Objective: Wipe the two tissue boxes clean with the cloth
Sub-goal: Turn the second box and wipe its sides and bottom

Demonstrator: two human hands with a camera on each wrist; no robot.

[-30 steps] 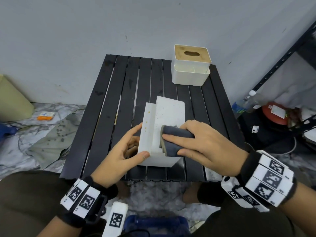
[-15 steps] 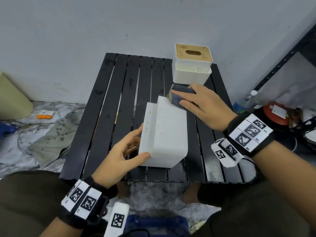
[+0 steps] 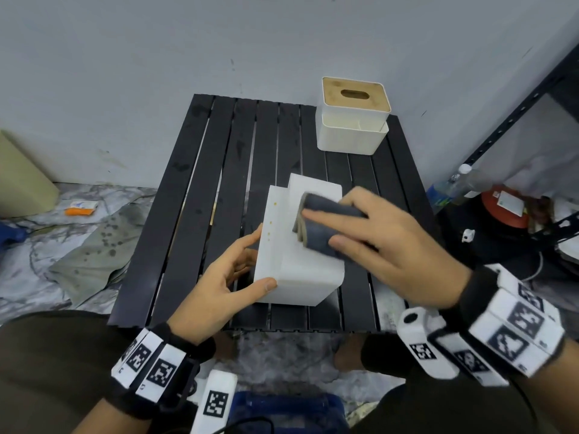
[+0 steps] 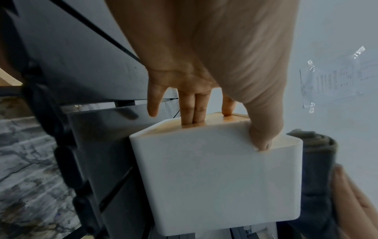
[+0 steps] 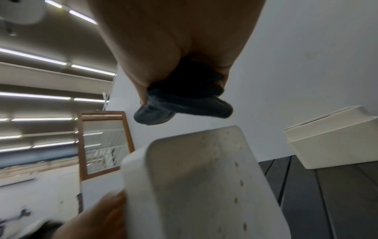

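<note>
A white tissue box [image 3: 300, 277] lies on its side in the middle of the black slatted table [image 3: 219, 198]. My left hand [image 3: 247, 261] holds it, thumb on the near face and fingers [image 4: 192, 110] on its wooden lid. Small yellow specks dot its left step [image 3: 271, 220]. My right hand [image 3: 338, 230] grips a folded dark grey cloth [image 3: 316, 239] over the box's upward face. In the right wrist view the cloth [image 5: 184, 105] sits above the speckled box [image 5: 204, 186]. The second tissue box [image 3: 352, 120], white with a wooden lid, stands upright at the table's back right.
A wall runs close behind the table. A black shelf frame [image 3: 517, 114], a plastic bottle [image 3: 451, 189] and clutter stand to the right. A green sheet [image 3: 91, 255] and an orange packet [image 3: 80, 209] lie on the floor at left. A blue crate [image 3: 288, 408] sits between my knees.
My right hand swept the cloth from the box's near part to its far end, then back toward the middle. The left hand and the box stayed put.
</note>
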